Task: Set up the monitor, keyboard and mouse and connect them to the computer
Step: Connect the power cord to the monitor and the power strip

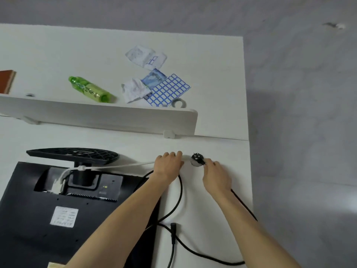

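Monitor [58,209] lies face down on the white desk [222,190], back upward, its stand and round base [73,155] pointing toward the far shelf [116,117]; a white cable [119,165] is already plugged into the back and runs right to the left hand [168,165], whose curled fingers close over it near its free end. The right hand [216,176] pinches the plug [197,159] of the black power cord [180,192] by its dark back end, prongs facing away, just beside the left hand; the cord loops across the desk, and its other connector [173,228] lies loose near the monitor's right edge, not yet pushed in.

Both cables look limp and light; they will likely trail and snag, so each is best held at the stiff moulded end, not mid-length. The monitor seems rigid and fairly heavy, with a fragile screen underneath; lifting it probably calls for both hands on the side edges or the stand neck, never on the cables.

A green bottle [90,89] and a sheet of blue labels [168,89] sit beyond the shelf.
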Demonstrator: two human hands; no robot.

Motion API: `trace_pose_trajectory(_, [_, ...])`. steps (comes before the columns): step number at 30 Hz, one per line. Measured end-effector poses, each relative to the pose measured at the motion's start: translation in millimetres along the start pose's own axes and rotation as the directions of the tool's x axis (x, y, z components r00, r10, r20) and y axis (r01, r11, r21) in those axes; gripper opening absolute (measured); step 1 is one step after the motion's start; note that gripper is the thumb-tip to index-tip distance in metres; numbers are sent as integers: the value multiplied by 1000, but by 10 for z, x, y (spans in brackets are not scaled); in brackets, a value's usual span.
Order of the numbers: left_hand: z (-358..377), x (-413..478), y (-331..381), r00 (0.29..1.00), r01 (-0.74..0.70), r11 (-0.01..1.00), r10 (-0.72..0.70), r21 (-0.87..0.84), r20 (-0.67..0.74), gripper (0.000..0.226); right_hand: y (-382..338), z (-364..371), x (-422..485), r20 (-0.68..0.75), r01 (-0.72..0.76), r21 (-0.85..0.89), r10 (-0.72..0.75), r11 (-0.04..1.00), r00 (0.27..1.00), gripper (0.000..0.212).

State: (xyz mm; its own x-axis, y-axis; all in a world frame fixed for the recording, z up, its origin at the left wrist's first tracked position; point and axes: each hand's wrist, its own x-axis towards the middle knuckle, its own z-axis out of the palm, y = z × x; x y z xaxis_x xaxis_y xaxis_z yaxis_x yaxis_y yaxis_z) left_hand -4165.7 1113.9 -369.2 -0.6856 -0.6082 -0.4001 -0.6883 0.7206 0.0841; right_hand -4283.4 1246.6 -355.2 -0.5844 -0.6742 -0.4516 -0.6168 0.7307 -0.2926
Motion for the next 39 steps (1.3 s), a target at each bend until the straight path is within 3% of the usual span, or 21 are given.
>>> trace_pose_trajectory(4, [15,236,-43,998,27,998,-30,-63,-47,37,52,-46,86,-100,36,-101,-47,994,994,28])
trace_pose_trajectory(7, [80,280,-87,996,7,996,-15,-91,-88,38,-64,-127,215,-20,74,-234,-81,969,997,25])
trace_pose_trajectory(12, [159,168,-75,992,-3,980,-22,-198,-125,36,-350,-314,548,70,5,-293,17,956,997,12])
trace_pose_trajectory(18, [-127,154,-15,962,109,937,-184,-333,-202,32,-456,-328,459,121,106,-454,-57,885,991,19])
trace_pose_trajectory(20, [-234,193,-30,961,110,925,-193,-365,-198,30,-440,-323,445,109,75,-422,-31,903,994,20])
trace_pose_trajectory(23, [-234,177,-100,996,54,940,-77,-338,-55,28,-499,-288,480,65,21,-347,2,938,998,16])
trace_pose_trajectory(28, [-37,121,-41,997,67,937,-51,-342,56,29,-568,-50,461,215,114,-242,-61,963,975,23])
trace_pose_trajectory(31, [118,-37,-6,995,-33,943,0,-330,-99,43,-273,-119,381,199,80,-139,-51,987,979,37])
trace_pose_trajectory(35, [327,-466,-51,898,-192,960,88,-204,-431,51,301,-152,8,65,-82,-163,93,983,994,58])
trace_pose_trajectory(39, [585,-1006,-73,881,-342,932,272,-124,-386,31,777,102,-538,20,-293,-60,295,954,955,45])
